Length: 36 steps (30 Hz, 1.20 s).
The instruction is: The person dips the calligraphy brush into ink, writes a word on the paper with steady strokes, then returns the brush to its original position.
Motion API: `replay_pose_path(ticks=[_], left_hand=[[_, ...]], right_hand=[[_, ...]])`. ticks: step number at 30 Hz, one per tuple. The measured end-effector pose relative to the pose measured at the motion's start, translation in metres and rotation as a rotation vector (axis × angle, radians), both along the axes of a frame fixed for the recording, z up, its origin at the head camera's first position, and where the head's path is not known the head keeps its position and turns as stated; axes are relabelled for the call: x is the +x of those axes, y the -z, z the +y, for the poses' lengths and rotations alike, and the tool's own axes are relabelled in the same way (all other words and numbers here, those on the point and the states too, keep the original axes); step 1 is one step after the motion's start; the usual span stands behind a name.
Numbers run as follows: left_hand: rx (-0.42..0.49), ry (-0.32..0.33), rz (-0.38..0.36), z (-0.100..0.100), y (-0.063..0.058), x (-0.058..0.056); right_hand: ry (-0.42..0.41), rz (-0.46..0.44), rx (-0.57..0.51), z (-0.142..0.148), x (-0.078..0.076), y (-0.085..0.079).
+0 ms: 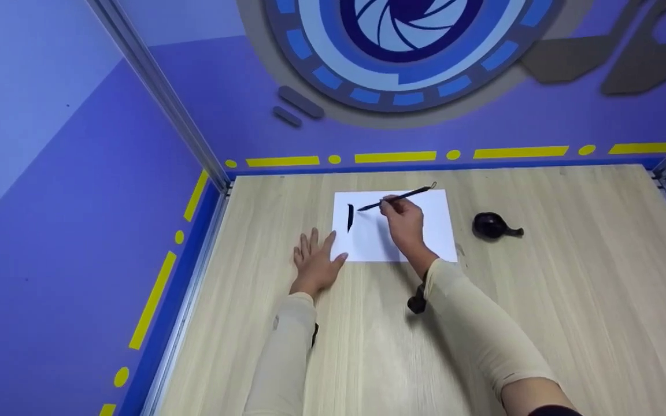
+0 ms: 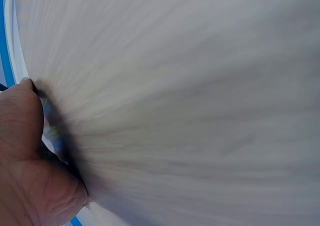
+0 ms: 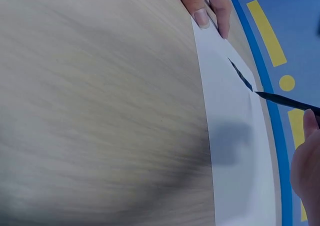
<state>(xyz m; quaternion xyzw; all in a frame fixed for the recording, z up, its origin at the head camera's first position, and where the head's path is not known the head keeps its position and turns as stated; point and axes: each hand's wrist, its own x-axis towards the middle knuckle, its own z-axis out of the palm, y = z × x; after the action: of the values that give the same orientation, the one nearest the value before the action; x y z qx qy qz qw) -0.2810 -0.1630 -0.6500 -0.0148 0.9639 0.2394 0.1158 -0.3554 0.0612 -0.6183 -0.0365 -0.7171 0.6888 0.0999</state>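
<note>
black brush (image 1: 414,193) pinched in right hand (image 1: 406,222) over white paper (image 1: 370,245), near dark stroke (image 1: 350,218); left hand (image 1: 317,264) splayed, touching paper

bright head view, soft shadow (image 3: 230,142) across white paper (image 3: 240,116), tabletop (image 2: 190,106) blurred in dimmer left wrist view

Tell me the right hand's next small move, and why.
Probably start a second stroke: the right hand holds the brush with its tip just right of the far end of the black stroke, though contact is unclear. Most of the paper is blank, and the left hand rests by its near left corner, perhaps steadying it.
</note>
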Motion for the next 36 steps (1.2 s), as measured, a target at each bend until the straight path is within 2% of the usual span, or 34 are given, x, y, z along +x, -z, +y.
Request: replay_pose_path(ticks=[5, 12, 18, 23, 29, 36], left_hand=[[0.014, 0.002, 0.007, 0.000, 0.001, 0.000], [0.015, 0.005, 0.002, 0.000, 0.008, -0.006], [0.020, 0.003, 0.011, 0.001, 0.003, -0.003], [0.026, -0.002, 0.017, -0.001, 0.004, -0.005], [0.033, -0.010, 0.031, -0.001, 0.006, -0.005], [0.027, -0.009, 0.015, -0.002, 0.009, -0.006]], right_hand=[[-0.030, -0.021, 0.044, -0.004, -0.001, 0.002], [-0.025, -0.012, 0.021, -0.011, -0.005, 0.004], [-0.024, -0.041, 0.064, -0.016, -0.006, 0.006], [-0.040, -0.034, 0.090, -0.018, -0.008, 0.005], [-0.050, -0.012, 0.195, -0.019, -0.006, 0.004], [-0.097, 0.109, 0.351, -0.020, -0.005, 0.007]])
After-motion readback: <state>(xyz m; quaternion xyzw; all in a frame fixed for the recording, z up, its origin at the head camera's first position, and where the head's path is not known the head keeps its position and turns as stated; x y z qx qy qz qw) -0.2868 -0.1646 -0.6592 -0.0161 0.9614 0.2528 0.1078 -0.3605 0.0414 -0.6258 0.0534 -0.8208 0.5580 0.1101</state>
